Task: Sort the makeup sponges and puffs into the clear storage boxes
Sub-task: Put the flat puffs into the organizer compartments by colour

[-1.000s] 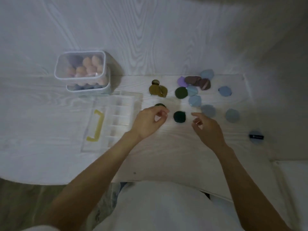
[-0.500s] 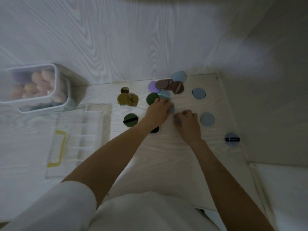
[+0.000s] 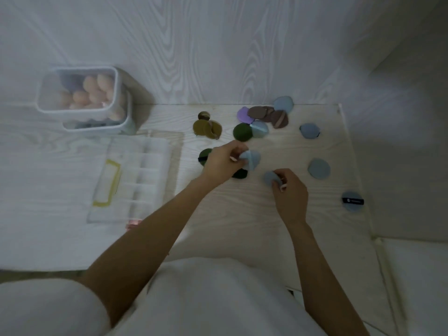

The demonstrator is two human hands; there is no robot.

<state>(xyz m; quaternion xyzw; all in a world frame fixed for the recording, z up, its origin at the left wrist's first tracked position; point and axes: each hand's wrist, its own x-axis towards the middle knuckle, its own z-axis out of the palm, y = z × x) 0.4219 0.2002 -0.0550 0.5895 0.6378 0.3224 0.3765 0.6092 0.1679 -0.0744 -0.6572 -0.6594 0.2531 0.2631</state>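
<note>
Right hand [image 3: 289, 190] sits nearest, fingers curled round a blue puff [image 3: 270, 178], pinching it just above the bench [image 3: 242, 226]. Left hand [image 3: 221, 162] is a bit further out, fingertips pinching a light blue puff [image 3: 252, 159] by its edge, puff tilted and lifted off the surface. A dark green puff [image 3: 240, 174] lies partly under the left hand; another dark green puff with a dark strap [image 3: 204, 155] pokes out on the hand's left side.

Off to the right, well apart from the hands: a blue puff with a black labelled strap [image 3: 352, 201] near the bench edge, and a plain blue puff [image 3: 319, 168] further in.

Left of the hands lies a flat clear divided box with a yellow handle [image 3: 131, 180], compartments visible through the lid; contents too faint to tell.

Further back is a loose cluster: two olive puffs [image 3: 206, 128] overlapping, a small brown sponge [image 3: 203, 115] behind them, a green puff [image 3: 242, 132] touching a light blue one [image 3: 260, 129], a purple puff [image 3: 244, 115], brown puffs [image 3: 269, 116] overlapping, a blue puff [image 3: 283, 104] against the wall, and one more blue puff [image 3: 309, 130] on its own to the right.

Far left, against the wall: two stacked clear storage boxes [image 3: 84, 100], the top one holding peach sponges [image 3: 94, 93] and something purple.
</note>
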